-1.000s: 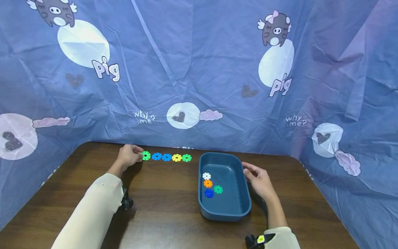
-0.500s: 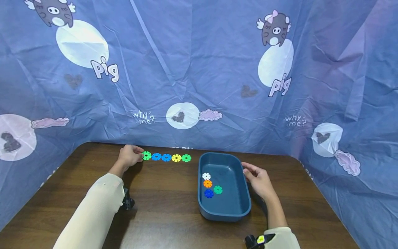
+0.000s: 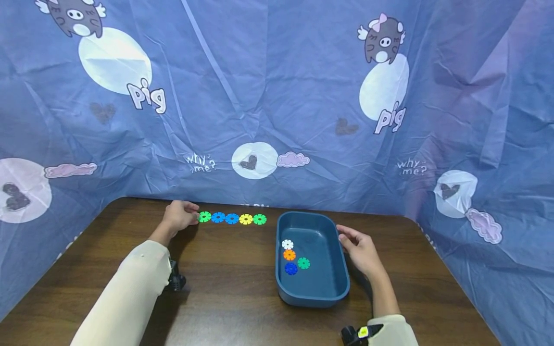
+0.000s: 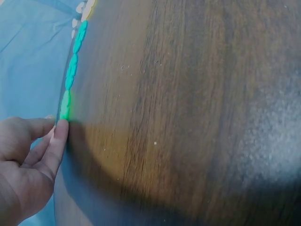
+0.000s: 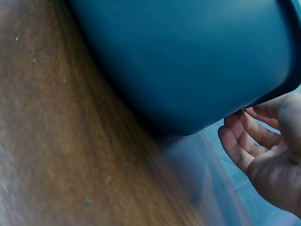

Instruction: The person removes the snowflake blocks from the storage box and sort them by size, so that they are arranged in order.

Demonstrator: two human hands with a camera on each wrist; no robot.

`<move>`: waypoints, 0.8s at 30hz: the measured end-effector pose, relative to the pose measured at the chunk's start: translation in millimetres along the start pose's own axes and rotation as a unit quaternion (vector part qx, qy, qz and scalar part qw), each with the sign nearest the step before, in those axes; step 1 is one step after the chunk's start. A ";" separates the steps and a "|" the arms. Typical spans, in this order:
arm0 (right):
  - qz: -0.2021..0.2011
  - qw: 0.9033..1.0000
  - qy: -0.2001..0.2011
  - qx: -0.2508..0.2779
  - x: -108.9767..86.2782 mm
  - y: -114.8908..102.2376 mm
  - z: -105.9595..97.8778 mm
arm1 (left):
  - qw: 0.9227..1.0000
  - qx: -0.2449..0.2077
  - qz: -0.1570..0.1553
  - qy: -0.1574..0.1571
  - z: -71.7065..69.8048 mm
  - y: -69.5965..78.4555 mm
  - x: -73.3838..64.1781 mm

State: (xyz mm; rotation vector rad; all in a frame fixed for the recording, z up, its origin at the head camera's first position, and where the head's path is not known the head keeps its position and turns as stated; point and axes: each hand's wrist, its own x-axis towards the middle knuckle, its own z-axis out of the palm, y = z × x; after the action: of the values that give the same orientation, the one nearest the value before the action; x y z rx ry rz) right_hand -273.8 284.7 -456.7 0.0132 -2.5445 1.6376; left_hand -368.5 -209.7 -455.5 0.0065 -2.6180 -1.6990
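A screened-off table spot, room type hidden: blue pig-print cloth (image 3: pixel 298 96) hangs around a wood-grain table (image 3: pixel 229 274).

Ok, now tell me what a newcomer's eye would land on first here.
Probably the blue cloth printed with cartoon pigs, which fills the background behind the table. Next come five bright notched discs in a row along the table's far edge, green, blue, blue, yellow, green, with the left hand at the left end. To their right, a dark blue tray holds four more discs.
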 end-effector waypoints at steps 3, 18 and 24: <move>-0.001 1.000 0.001 0.001 -0.1 -0.4 0.3 | 1.000 -0.020 0.003 -0.007 -2.8 -0.6 0.0; 0.005 1.000 -0.002 -0.005 -0.6 -2.2 -0.7 | 0.996 0.014 0.051 -0.068 19.0 45.6 1.5; 0.004 1.000 -0.003 -0.003 -0.7 -1.5 -0.2 | 0.993 0.024 0.081 -0.086 35.9 59.3 -3.0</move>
State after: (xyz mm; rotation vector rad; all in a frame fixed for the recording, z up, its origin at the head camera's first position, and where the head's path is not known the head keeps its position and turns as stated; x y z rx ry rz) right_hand -272.9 284.2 -455.4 0.0078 -2.5573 1.6342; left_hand -365.8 -152.6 -415.9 -0.3557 -2.6911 -1.6505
